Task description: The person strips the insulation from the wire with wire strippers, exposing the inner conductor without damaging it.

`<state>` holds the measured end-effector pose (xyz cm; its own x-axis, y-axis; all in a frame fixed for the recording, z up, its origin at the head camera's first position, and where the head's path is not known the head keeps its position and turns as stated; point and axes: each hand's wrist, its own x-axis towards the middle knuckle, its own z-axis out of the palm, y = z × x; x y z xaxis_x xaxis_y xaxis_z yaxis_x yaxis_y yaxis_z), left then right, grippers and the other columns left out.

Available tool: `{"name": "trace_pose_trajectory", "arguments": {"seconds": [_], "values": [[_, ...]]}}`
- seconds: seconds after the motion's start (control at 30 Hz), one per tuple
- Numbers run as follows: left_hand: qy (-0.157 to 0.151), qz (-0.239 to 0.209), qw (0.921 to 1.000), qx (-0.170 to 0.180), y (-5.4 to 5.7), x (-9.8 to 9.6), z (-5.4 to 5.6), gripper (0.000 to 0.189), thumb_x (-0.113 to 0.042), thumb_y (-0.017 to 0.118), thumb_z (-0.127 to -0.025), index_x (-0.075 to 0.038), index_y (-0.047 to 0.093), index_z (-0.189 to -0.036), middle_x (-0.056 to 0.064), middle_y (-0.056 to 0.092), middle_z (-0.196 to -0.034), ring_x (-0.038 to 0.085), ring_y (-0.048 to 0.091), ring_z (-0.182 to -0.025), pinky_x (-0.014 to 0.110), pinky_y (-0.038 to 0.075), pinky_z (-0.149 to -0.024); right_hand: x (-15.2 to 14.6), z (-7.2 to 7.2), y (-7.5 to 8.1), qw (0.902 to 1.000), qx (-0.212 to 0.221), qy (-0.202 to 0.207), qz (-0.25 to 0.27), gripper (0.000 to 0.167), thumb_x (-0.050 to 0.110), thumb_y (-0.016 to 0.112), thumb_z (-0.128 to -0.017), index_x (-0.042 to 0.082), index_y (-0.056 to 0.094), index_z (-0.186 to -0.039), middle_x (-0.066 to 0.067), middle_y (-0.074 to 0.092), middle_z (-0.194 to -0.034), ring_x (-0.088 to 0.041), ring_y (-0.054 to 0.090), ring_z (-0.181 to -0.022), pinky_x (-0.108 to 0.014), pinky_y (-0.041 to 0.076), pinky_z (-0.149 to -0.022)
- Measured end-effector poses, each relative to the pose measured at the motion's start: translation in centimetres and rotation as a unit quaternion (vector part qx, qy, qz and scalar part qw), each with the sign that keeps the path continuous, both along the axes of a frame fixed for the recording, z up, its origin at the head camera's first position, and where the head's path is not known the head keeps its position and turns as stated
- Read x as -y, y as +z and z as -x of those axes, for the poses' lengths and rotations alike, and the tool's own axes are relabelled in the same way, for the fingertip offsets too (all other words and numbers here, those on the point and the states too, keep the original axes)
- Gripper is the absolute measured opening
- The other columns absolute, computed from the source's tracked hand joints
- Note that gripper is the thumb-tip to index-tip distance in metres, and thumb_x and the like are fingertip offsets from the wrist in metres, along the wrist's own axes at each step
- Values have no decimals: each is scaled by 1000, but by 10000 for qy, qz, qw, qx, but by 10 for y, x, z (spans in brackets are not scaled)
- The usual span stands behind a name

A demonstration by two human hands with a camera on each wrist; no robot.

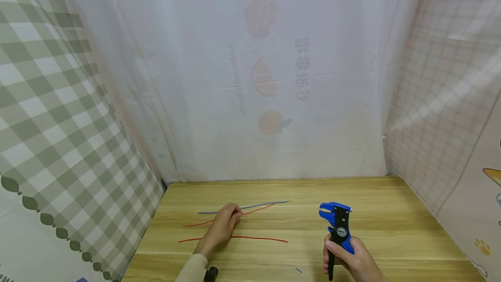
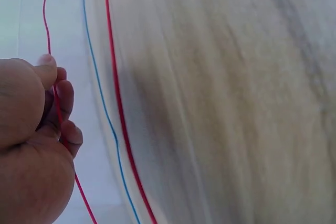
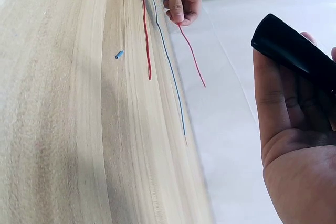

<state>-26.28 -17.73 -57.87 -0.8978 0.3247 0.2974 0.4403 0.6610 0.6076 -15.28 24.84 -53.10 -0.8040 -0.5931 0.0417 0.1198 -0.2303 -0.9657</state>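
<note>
A thin red wire (image 2: 45, 22) is pinched between the thumb and fingers of my left hand (image 1: 225, 225), held above the tabletop, its two ends sticking out either side. Just behind that hand in the head view runs a blue wire (image 1: 207, 213), whose right end shows a bare tip in the right wrist view. A thicker red wire (image 1: 260, 238) lies nearer me, passing beneath the left forearm. My right hand (image 1: 354, 258) grips the black handle of a blue and black wire stripper (image 1: 339, 225), its jaws pointing up and left, nothing between them.
A short blue scrap (image 1: 299, 270) lies near the front of the wood-grain table (image 1: 375, 212). White curtain (image 1: 332, 99) closes off the back, with a checked cloth (image 1: 78, 112) at the left and a gridded one (image 1: 426, 77) at the right.
</note>
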Motion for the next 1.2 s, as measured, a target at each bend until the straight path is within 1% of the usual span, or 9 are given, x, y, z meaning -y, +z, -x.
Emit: {"name": "trace_pose_trajectory", "arguments": {"seconds": [0.17, 0.37, 0.53, 0.67, 0.77, 0.83, 0.87, 1.07, 1.2], "values": [[-127, -177, 9985, -504, 3, -1, -1, 10, -3, 71, -109, -11, 72, -104, -1, 72, -101, 6, 62, -93, 24, 56, -80, 1, 1, 1, 10000, -23, 25, -27, 25, 12, 36, -123, 13, 60, -129, 2, 77, -106, -16, 79, -99, -46, 69, -99], [-371, -354, 9942, -950, 10, -6, -4, 5, -3, 77, -104, -7, 74, -103, 2, 73, -100, 10, 66, -91, 24, 59, -79, 2, 2, 1, 9999, -64, 83, -1, 26, 11, 36, -123, 12, 61, -129, 2, 77, -107, -16, 79, -99, -45, 69, -99], [-540, -401, 9895, -1283, 19, -11, -7, 17, 4, 82, -97, -8, 74, -104, 3, 73, -99, 12, 67, -89, 31, 62, -77, 3, 2, -1, 9997, -125, 154, 152, 28, 8, 35, -122, 12, 62, -128, 2, 78, -106, -15, 79, -98, -45, 70, -97], [-596, -461, 9884, -1315, 29, -15, -12, 14, 1, 82, -99, -9, 74, -105, 2, 73, -99, 11, 67, -89, 34, 63, -77, 4, 2, -2, 9997, -141, 135, 170, 28, 6, 36, -122, 12, 62, -127, 2, 78, -106, -15, 80, -97, -44, 70, -95], [-604, -476, 9881, -1329, 37, -17, -18, 5, -8, 79, -104, -8, 74, -106, 1, 73, -101, 9, 66, -90, 34, 63, -77, 5, 1, -2, 9998, -101, 108, 116, 26, 7, 36, -122, 11, 61, -126, 1, 78, -106, -16, 80, -97, -44, 70, -95], [-625, -504, 9873, -1373, 42, -19, -21, 6, -11, 78, -106, -6, 74, -106, 1, 73, -101, 9, 65, -91, 35, 63, -78, 5, 1, -2, 9999, -40, 101, 71, 25, 8, 37, -122, 11, 61, -127, 0, 78, -106, -16, 79, -97, -43, 70, -95], [-624, -498, 9869, -1401, 45, -20, -23, 7, -12, 78, -107, -6, 74, -106, 0, 72, -101, 8, 65, -91, 34, 63, -78, 5, 1, -3, 9999, -20, 95, 48, 24, 9, 37, -122, 11, 61, -127, 0, 78, -105, -16, 79, -97, -43, 70, -95], [-623, -447, 9861, -1473, 64, -26, -34, 5, -11, 79, -106, -7, 75, -106, -2, 72, -102, 6, 63, -92, 24, 60, -82, 8, 2, -3, 9999, 65, 152, -15, 24, 10, 38, -122, 11, 62, -126, 1, 78, -105, -16, 80, -97, -42, 70, -96], [-616, -460, 9853, -1526, 76, -29, -42, 8, -13, 77, -108, -6, 75, -105, -3, 71, -101, 7, 64, -93, 28, 61, -81, 12, 2, -2, 9998, 56, 166, -81, 24, 12, 38, -123, 11, 62, -124, 0, 79, -105, -16, 79, -97, -39, 69, -98]]}}
